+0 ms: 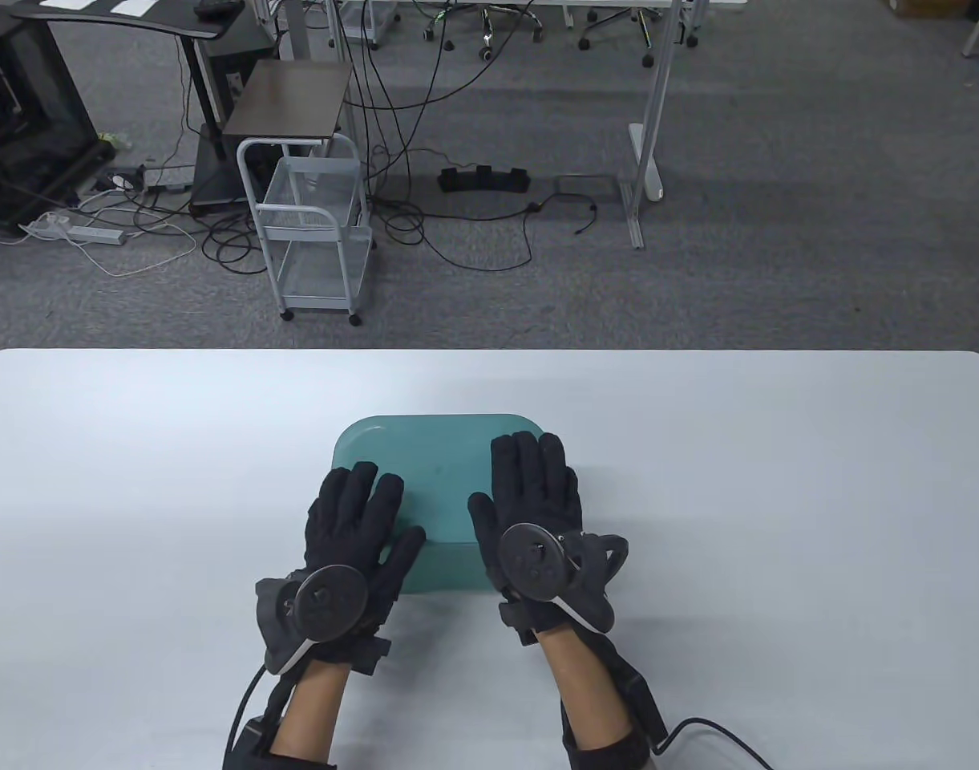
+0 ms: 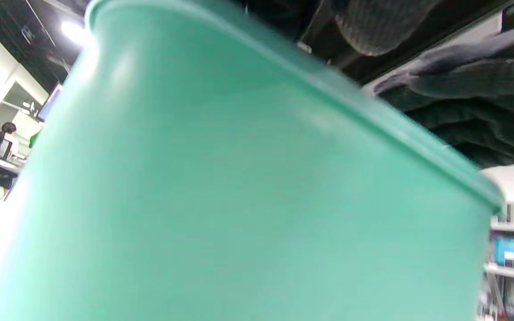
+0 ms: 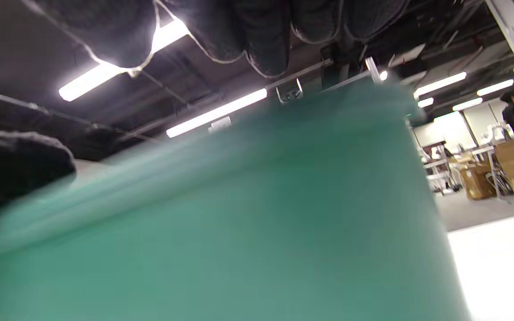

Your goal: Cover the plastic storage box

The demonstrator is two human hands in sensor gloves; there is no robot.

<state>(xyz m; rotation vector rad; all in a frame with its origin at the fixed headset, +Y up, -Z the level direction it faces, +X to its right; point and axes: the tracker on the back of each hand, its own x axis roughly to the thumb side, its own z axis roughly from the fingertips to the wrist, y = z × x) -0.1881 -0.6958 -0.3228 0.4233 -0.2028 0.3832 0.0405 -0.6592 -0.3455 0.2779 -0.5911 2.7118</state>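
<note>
A teal plastic storage box (image 1: 449, 565) stands on the white table (image 1: 778, 497) near its middle, with a matching teal lid (image 1: 437, 465) on top. My left hand (image 1: 359, 501) lies palm down with fingers spread over the lid's near left part. My right hand (image 1: 533, 469) lies flat, palm down, on the lid's right part. In the left wrist view the box wall (image 2: 239, 200) fills the frame, with the lid rim (image 2: 373, 118) and my gloved fingers (image 2: 462, 84) above it. In the right wrist view the box wall (image 3: 239, 232) is blurred below my fingers (image 3: 257, 35).
The table's far edge (image 1: 489, 350) lies beyond the box. On the floor behind it stand a white wire trolley (image 1: 317, 224) and several cables. Bare tabletop stretches to the left and right of the box.
</note>
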